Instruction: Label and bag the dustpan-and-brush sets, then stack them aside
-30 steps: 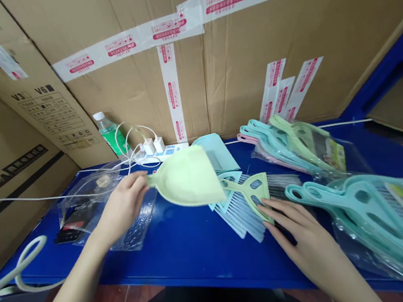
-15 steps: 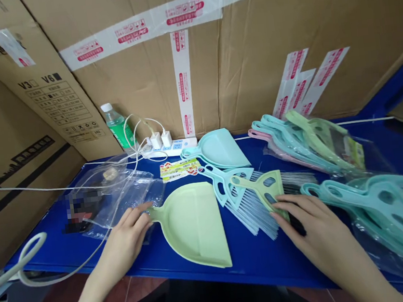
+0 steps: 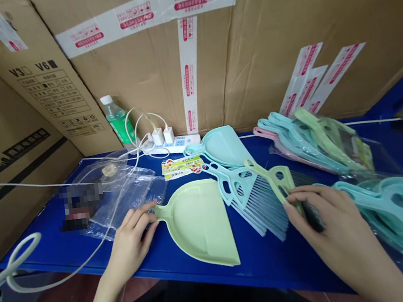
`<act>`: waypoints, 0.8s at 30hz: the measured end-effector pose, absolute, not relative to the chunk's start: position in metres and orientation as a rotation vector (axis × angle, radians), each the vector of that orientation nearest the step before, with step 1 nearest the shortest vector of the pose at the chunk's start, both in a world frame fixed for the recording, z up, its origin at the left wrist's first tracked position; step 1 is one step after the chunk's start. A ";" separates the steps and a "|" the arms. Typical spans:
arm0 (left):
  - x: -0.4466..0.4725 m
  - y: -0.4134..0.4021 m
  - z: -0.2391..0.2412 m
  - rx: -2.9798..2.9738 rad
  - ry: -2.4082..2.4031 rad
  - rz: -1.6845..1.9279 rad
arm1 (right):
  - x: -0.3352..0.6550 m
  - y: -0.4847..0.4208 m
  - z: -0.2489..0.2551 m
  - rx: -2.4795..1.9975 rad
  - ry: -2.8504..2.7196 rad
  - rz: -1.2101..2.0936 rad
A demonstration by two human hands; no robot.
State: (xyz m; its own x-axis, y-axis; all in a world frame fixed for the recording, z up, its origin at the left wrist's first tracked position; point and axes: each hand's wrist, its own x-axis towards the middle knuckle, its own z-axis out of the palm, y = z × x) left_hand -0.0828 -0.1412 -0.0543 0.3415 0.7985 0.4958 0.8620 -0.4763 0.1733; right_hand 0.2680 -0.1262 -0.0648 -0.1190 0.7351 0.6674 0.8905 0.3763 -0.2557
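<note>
My left hand [image 3: 135, 238] pinches the short handle of a light green dustpan [image 3: 200, 224], which lies on the blue table. A light green hand brush [image 3: 274, 177] is in the closed fingers of my right hand [image 3: 335, 225]; its dark bristles are partly hidden behind the hand. Between the dustpan and this brush lie two light blue hand brushes [image 3: 240, 185] with grey-blue bristles, overlapping. Behind them rests a light blue dustpan [image 3: 228, 145].
Bagged dustpan sets [image 3: 305, 139] lie at the back right, more bagged blue sets [image 3: 396, 201] at the right. Printed labels [image 3: 181, 167], a power strip [image 3: 182, 143] with white cables, a green bottle [image 3: 120, 121] and clear plastic bags [image 3: 133, 192] are toward the left. Cardboard boxes [image 3: 141, 70] stand behind.
My right hand has shifted right with the green brush, which now tilts more steeply. The view has moved slightly. My left hand stays at the green dustpan's handle.
</note>
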 end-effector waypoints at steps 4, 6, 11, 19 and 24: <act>-0.082 -0.142 -0.054 -2.494 -1.574 -0.821 | 0.237 -0.136 -0.055 -1.321 -1.945 -0.187; -0.083 -0.141 -0.055 -2.511 -1.610 -0.828 | 0.216 -0.139 -0.053 -1.270 -2.002 -0.101; -0.086 -0.143 -0.060 -2.540 -1.671 -0.907 | 0.164 -0.142 -0.054 -1.200 -2.169 0.155; -0.089 -0.148 -0.062 -2.516 -1.935 -1.106 | 0.124 -0.145 -0.063 -1.169 -2.239 0.184; -0.089 -0.149 -0.062 -2.491 -2.048 -1.177 | 0.120 -0.144 -0.063 -1.164 -2.277 0.160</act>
